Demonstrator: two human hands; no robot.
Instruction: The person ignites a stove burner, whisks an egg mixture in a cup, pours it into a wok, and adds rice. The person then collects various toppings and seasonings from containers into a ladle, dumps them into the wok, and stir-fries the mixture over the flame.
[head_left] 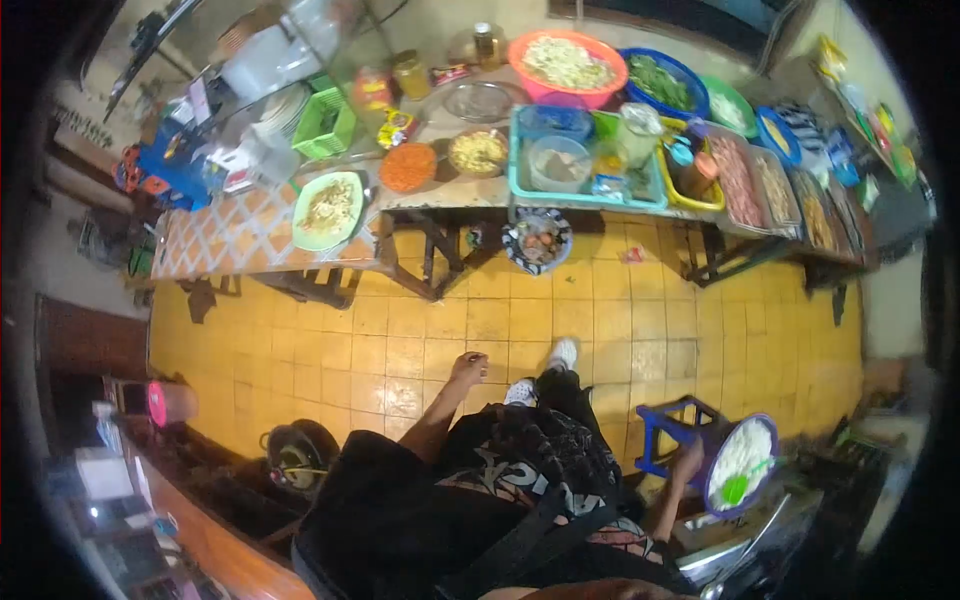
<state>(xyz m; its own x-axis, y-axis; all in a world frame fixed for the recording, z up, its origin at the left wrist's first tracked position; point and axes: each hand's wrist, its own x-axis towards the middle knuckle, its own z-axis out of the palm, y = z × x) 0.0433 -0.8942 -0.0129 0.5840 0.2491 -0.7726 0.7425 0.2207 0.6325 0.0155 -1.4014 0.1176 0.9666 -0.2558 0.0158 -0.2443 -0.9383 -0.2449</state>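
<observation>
My left hand hangs in front of my body above the yellow tiled floor, its fingers loosely bent and somewhat apart, with nothing visible in it. On the right, my right hand is beside the rim of a purple basin. Its fingers are blurred, so whether it grips the rim or only passes by it cannot be made out. White rice fills the basin, and a green scoop lies on the rice. A blue plastic stool stands just beyond this hand.
Along the far wall runs a long table with an orange basin of shredded vegetables, a turquoise tray and a green plate of food. Below it sits a bucket. A dark round pan is behind me at left.
</observation>
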